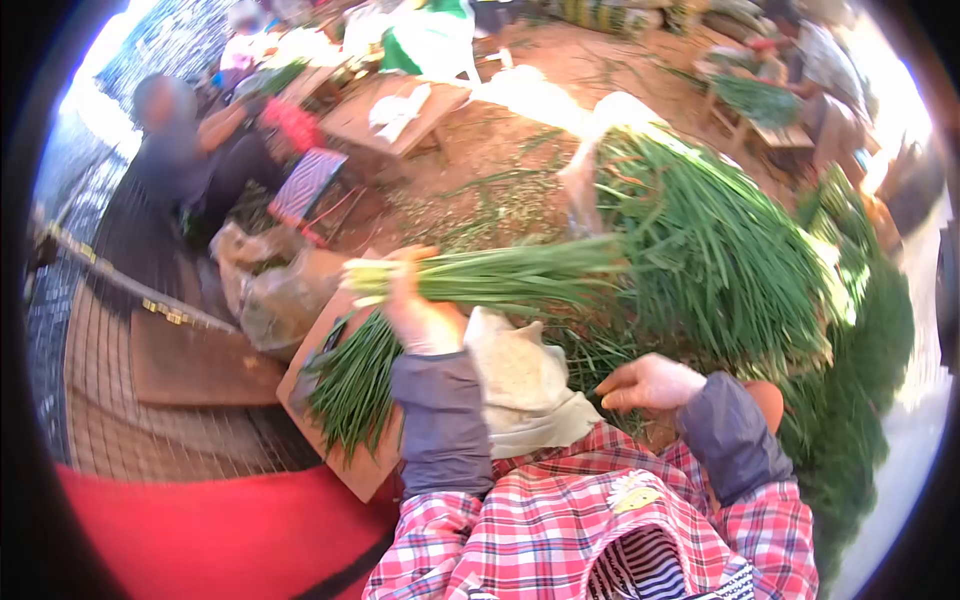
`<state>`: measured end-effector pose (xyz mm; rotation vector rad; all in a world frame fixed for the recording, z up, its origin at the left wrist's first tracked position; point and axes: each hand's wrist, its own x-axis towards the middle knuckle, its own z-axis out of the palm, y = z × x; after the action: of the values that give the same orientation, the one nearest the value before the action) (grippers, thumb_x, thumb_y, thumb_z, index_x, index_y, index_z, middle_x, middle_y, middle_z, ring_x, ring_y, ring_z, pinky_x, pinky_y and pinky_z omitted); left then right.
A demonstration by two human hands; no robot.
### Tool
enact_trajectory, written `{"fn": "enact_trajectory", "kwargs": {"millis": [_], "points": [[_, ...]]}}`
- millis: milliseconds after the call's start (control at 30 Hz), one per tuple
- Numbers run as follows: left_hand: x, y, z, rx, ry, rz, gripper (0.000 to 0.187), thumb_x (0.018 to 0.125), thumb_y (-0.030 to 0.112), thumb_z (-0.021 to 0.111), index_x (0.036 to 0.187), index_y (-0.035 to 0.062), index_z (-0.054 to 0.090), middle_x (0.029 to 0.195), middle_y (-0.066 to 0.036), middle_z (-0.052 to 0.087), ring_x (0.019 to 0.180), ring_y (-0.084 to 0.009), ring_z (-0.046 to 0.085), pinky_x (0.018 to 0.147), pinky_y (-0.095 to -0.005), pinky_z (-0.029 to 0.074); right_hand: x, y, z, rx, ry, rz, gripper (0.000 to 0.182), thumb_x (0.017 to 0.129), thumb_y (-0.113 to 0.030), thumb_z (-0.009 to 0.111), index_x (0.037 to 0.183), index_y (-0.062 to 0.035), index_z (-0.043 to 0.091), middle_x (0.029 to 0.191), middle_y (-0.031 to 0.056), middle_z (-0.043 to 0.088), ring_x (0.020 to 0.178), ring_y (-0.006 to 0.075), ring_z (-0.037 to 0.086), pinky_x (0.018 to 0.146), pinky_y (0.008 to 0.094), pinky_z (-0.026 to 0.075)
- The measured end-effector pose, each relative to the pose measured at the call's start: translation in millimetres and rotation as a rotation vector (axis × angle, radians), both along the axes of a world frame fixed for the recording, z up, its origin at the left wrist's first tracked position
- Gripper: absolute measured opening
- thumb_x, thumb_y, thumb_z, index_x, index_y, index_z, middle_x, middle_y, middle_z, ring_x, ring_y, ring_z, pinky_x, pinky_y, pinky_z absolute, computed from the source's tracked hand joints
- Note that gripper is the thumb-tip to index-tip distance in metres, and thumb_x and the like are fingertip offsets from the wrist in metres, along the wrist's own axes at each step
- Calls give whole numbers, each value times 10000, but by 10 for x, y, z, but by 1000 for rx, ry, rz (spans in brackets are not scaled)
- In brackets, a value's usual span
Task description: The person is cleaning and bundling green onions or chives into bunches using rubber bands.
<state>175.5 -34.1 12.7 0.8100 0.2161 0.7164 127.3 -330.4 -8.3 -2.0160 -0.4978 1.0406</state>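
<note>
Head view, outdoor work yard, bare earth underfoot.

Left hand (420, 315) raised, fingers wrapped tight round a bundle of green onions (500, 275). Long axis of the bundle runs near level across the frame: pale root ends point left and stick out just past the grip, green tops point right and run into the big heap of green onions (720, 250). The hold sits close to the white end, so nearly all the length lies to the right of the fingers.

Right hand (648, 383) lower, near the lap, at the foot of the big heap. Fingers curled, tips close together, pointing left; cannot tell whether anything is pinched between them.

Second, smaller bunch of green onions (355, 380) lies on a wooden board (355, 470) below the left hand, long axis slanting, tops toward lower left. A light cloth sack (520, 385) sits between the two forearms, touching the left sleeve.

Both arms in grey sleeve covers over a red plaid shirt (560, 520). No readable writing or labels anywhere.

Another person (170, 160) sits well apart at upper left, beside a low wooden table (400, 110) with white cloth on it. A clear plastic bag (265, 285) lies near the board's upper end. Red fabric (220, 540) fills the lower left.
</note>
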Motion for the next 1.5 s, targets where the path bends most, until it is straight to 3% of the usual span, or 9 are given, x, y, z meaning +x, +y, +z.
{"fn": "enact_trajectory", "kwargs": {"millis": [100,233,267,400,567,767,967,1300,1500], "points": [[-182,-524,84,211,-27,-117,216,756,77,653,944,95,549,869,-33,585,841,-139,565,733,-313,491,-65,262,-33,572,686,-201,414,811,-301,664,1080,11,621,926,120,663,799,182,640,718,289,501],[-285,-522,277,445,-158,-258,196,727,-21,648,888,51,563,850,-36,588,767,-115,564,697,-246,465,-7,498,442,404,-395,-310,247,701,-45,736,918,23,639,857,95,662,713,112,598,671,258,492],[-154,-339,183,-57,-232,-383,207,735,14,657,911,58,559,867,-37,582,772,-118,559,704,-264,466,52,545,569,496,-531,-349,271,693,-13,727,945,13,633,838,70,652,737,99,590,689,260,486],[-490,585,1181,529,-130,-156,321,768,170,632,1035,50,502,854,-105,574,790,-215,579,757,-375,483,329,544,600,545,-292,-565,363,775,4,646,1127,9,557,822,38,619,758,106,574,732,239,463],[-964,1105,1972,926,52,22,276,765,90,603,1018,4,531,796,-71,542,737,-159,542,682,-269,450,416,661,159,525,5,-550,393,815,-12,615,1195,14,516,820,53,615,751,107,570,716,226,459],[-513,1131,446,1771,668,154,298,688,110,642,953,30,532,866,-160,580,804,-350,583,719,-407,487,424,644,-326,405,184,-516,400,832,-54,606,1213,20,506,850,73,627,746,121,586,711,241,480],[-127,1109,-1656,1970,816,181,596,594,248,757,1108,70,515,1106,-106,485,1036,-289,457,891,-449,355,367,285,-630,265,245,-599,418,842,-70,581,1235,32,482,870,80,629,768,124,597,706,239,486],[-277,934,-1364,1974,984,23,957,562,318,806,1359,93,325,1367,-109,338,1260,-329,298,1023,-573,222,302,-70,-479,90,54,-561,426,798,-125,674,1199,-45,554,803,22,638,755,90,577,704,245,472],[-415,978,-1288,1970,961,-28,1074,485,305,840,1376,87,281,1396,-123,301,1307,-354,241,1040,-589,192,950,-540,-28,-47,-914,-635,524,702,-101,729,1190,-60,544,910,89,619,856,215,607,794,315,488]]}}
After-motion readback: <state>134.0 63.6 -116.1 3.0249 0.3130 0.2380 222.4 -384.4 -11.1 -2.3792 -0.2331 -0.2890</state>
